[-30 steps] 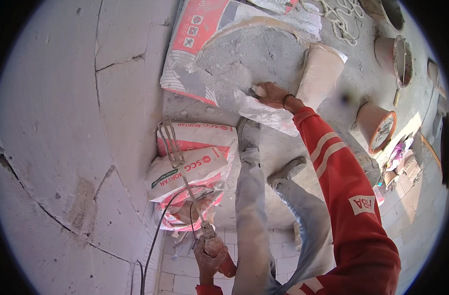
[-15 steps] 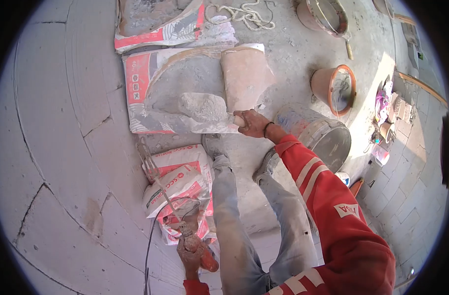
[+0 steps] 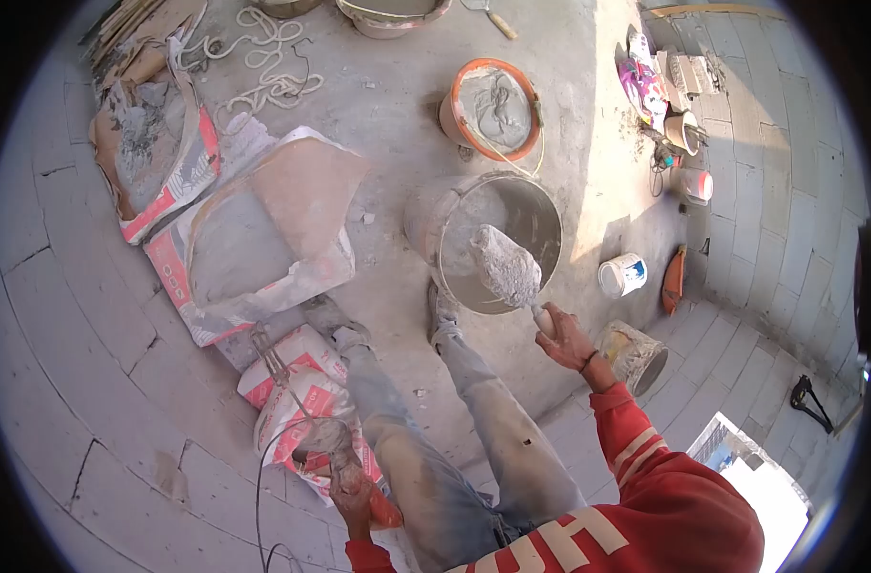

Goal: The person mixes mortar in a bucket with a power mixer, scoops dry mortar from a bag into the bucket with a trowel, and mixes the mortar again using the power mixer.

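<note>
My right hand is closed around the handle of a trowel. Dry grey powder is heaped on its blade, above the mouth of a large grey bucket. Wet-looking grey stains coat the bucket's inner wall. Low on the left, my left hand grips a mixing drill with an orange body. Its paddle points away from me over mortar bags. A cut-open mortar bag with grey powder inside lies past my feet.
An orange-rimmed bucket of grey mix stands beyond the large bucket. A second opened bag and a rope lie at far left. A white tub and a dirty bucket are at right. Block walls flank the floor.
My right hand has carried the powder-loaded trowel from the cut-open bag rightward to over the large bucket. The view has turned right. My left hand still holds the mixing drill.
</note>
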The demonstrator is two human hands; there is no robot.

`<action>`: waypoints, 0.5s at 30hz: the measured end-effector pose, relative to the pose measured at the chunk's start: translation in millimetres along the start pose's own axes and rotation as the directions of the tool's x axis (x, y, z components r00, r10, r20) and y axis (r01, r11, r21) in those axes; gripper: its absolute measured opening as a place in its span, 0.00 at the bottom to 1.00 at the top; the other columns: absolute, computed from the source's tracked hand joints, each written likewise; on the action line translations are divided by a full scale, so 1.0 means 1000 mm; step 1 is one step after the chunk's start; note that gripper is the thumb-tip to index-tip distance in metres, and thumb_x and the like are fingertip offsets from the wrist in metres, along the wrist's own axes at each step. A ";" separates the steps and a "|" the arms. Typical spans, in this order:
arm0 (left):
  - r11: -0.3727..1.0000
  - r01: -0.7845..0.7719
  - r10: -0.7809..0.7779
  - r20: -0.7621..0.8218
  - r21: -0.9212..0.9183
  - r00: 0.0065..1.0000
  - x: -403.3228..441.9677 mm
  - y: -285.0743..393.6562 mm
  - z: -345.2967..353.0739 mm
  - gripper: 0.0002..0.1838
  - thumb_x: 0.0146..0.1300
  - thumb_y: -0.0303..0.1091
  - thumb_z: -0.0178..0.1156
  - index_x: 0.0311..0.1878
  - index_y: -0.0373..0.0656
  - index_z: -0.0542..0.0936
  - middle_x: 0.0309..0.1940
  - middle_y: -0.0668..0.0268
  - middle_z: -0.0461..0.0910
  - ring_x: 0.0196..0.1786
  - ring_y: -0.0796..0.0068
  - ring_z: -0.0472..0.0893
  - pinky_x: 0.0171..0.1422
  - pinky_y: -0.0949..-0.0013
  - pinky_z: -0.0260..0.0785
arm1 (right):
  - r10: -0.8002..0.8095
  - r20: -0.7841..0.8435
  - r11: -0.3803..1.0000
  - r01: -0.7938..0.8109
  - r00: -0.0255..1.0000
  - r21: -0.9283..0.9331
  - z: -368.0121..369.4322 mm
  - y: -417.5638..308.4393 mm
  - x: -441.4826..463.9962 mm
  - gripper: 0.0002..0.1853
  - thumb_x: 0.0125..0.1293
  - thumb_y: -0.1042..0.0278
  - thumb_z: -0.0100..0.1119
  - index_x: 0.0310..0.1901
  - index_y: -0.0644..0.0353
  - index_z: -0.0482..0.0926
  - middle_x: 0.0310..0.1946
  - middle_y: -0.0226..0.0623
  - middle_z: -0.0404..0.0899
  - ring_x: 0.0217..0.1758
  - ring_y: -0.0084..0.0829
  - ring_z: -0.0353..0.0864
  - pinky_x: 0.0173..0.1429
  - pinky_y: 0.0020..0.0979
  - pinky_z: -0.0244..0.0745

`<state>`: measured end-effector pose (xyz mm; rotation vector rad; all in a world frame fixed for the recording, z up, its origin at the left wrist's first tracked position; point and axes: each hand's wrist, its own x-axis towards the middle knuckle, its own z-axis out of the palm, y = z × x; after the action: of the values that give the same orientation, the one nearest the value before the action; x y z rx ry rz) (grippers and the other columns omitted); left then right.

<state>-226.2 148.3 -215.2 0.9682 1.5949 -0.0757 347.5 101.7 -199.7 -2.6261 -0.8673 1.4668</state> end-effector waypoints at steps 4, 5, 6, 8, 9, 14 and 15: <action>0.991 -0.023 0.021 0.013 0.132 1.000 0.002 0.002 0.015 0.44 0.47 0.30 0.71 0.71 0.27 0.70 0.61 0.45 0.77 0.63 0.48 0.76 0.73 0.52 0.65 | -0.034 -0.160 0.999 0.038 0.987 0.025 0.037 0.037 0.089 0.29 0.63 0.61 0.61 0.62 0.70 0.73 0.51 0.61 0.83 0.57 0.62 0.82 0.62 0.52 0.77; 0.987 -0.024 0.026 -0.008 0.159 1.000 -0.001 0.005 0.021 0.43 0.48 0.30 0.71 0.70 0.27 0.70 0.60 0.46 0.77 0.63 0.49 0.76 0.72 0.53 0.66 | 0.030 -0.012 0.992 -0.031 0.999 -0.122 0.033 0.019 0.122 0.27 0.64 0.60 0.59 0.61 0.69 0.76 0.52 0.60 0.83 0.58 0.60 0.82 0.62 0.51 0.78; 0.982 -0.024 0.030 -0.029 0.185 0.999 -0.003 0.009 0.027 0.42 0.48 0.30 0.72 0.69 0.27 0.71 0.59 0.47 0.76 0.62 0.51 0.76 0.71 0.53 0.67 | 0.110 0.125 0.958 -0.072 0.986 -0.277 0.028 -0.001 0.155 0.25 0.66 0.59 0.57 0.60 0.67 0.78 0.54 0.59 0.83 0.59 0.59 0.83 0.61 0.50 0.79; 0.969 -0.063 0.092 -0.110 0.240 0.990 -0.015 0.035 0.039 0.39 0.50 0.30 0.74 0.66 0.27 0.72 0.55 0.51 0.76 0.59 0.57 0.76 0.67 0.55 0.71 | 0.202 0.052 0.934 -0.177 0.978 -0.310 0.052 -0.001 0.193 0.26 0.63 0.62 0.62 0.59 0.68 0.76 0.63 0.61 0.76 0.65 0.59 0.78 0.67 0.49 0.77; 0.956 -0.081 0.106 -0.077 0.281 0.991 -0.016 0.027 0.034 0.40 0.50 0.31 0.74 0.67 0.27 0.70 0.57 0.50 0.74 0.61 0.56 0.75 0.68 0.55 0.69 | 0.223 0.047 0.928 -0.198 0.974 -0.314 0.048 -0.007 0.187 0.25 0.63 0.62 0.62 0.60 0.66 0.77 0.63 0.59 0.77 0.65 0.58 0.79 0.67 0.50 0.77; 0.984 -0.014 0.020 -0.029 0.176 0.999 -0.019 0.053 0.038 0.42 0.48 0.30 0.73 0.68 0.26 0.71 0.60 0.48 0.76 0.62 0.53 0.76 0.69 0.55 0.68 | 0.255 -0.071 0.907 -0.264 0.964 -0.329 0.018 -0.006 0.129 0.22 0.65 0.63 0.58 0.59 0.64 0.78 0.55 0.55 0.83 0.58 0.55 0.84 0.62 0.50 0.80; 0.988 -0.025 0.031 -0.039 0.150 0.999 -0.018 0.054 0.038 0.41 0.47 0.30 0.73 0.67 0.26 0.72 0.60 0.49 0.78 0.62 0.53 0.77 0.69 0.55 0.68 | 0.277 -0.073 0.912 -0.286 0.958 -0.295 0.002 -0.018 0.100 0.24 0.64 0.64 0.59 0.60 0.65 0.76 0.56 0.55 0.83 0.57 0.56 0.84 0.62 0.50 0.80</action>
<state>-164.3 153.0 -186.7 1.1136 1.6309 -0.1587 378.8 163.9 -274.2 -3.1054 -0.7937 1.4459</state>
